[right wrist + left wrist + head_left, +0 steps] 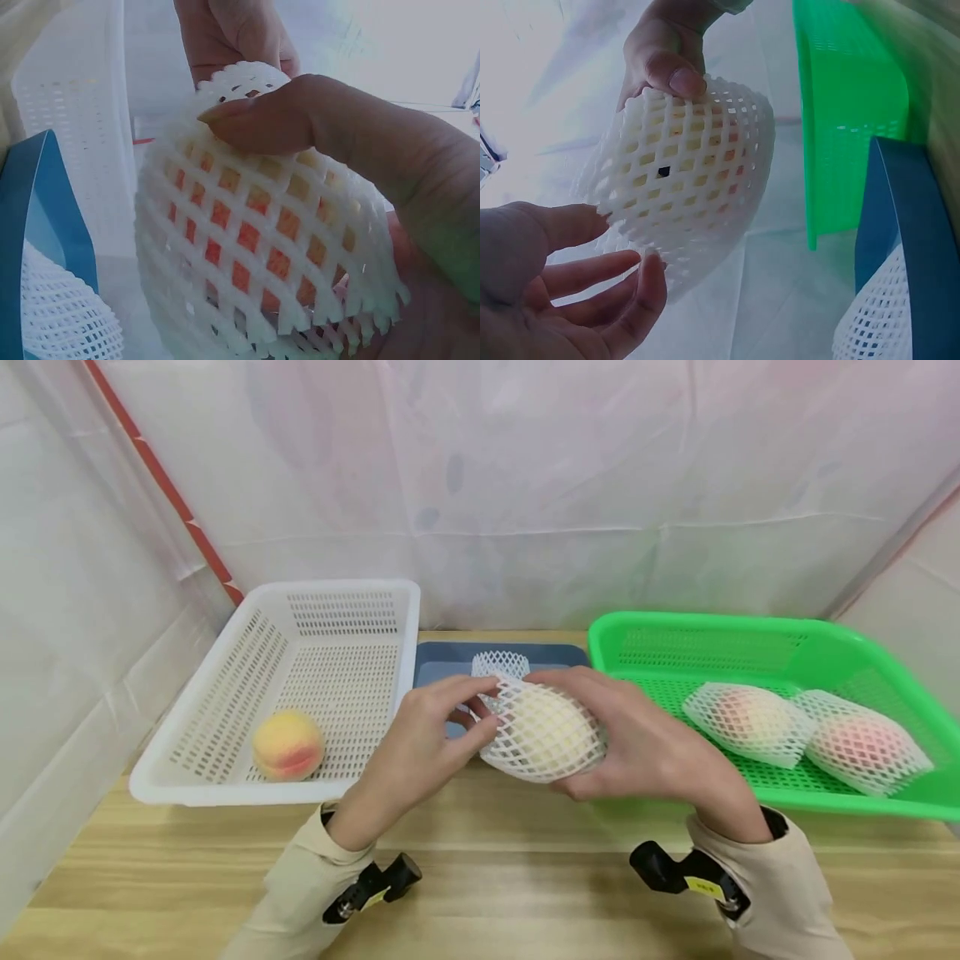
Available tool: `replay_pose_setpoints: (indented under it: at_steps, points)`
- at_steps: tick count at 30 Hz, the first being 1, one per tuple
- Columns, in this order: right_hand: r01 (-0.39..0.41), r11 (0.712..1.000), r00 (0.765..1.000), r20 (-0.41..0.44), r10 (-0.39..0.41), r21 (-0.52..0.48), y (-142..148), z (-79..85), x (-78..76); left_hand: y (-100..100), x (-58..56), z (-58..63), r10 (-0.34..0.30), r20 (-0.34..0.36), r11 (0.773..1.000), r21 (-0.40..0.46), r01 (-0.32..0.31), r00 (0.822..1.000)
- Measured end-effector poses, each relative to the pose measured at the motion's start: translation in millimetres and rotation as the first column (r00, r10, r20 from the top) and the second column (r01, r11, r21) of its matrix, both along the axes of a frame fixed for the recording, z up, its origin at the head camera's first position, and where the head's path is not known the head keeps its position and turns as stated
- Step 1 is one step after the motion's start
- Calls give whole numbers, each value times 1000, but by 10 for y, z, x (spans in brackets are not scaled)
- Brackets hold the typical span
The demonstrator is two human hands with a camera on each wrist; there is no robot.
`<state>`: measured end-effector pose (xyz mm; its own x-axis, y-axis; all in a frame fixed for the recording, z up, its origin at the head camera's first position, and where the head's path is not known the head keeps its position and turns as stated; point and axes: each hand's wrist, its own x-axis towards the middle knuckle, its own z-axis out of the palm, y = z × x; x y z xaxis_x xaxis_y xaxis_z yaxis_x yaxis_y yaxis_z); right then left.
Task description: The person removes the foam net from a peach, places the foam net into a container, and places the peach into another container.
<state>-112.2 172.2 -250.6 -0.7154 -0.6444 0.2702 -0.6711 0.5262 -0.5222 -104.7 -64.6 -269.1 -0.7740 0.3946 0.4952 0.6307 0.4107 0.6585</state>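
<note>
Both hands, left hand (420,735) and right hand (637,739), grip a netted peach (543,731); two wrapped peaches (806,731) fill the green basket (750,631) at three o'clock, one bare peach (288,744) waits at nine.

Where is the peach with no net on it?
In the head view, the bare peach lies alone in the white basket on the left, beside the left hand.

Beige long sleeves cover both forearms, and each wrist carries a black camera mount with a small yellow label.
</note>
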Motion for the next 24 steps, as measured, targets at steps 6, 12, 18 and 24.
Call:
replay_pose_setpoints:
  at_steps: [6,12,18,24]
  points:
    - [14,1000,1000,2,-14,-28,7,3,-23,-29,-21,14,22,-75,1000,20,-21,997]
    - [38,997,999,-12,-38,-60,1,-9,-36,-47,-8,42,-6,27,998,-55,8,1000]
    - [67,997,997,-33,-69,-43,-18,-22,-43,-91,-10,56,-37,201,993,-106,59,979]
    - [91,995,995,-40,-93,-48,-41,-40,-55,-145,-33,50,-112,395,993,15,116,912]
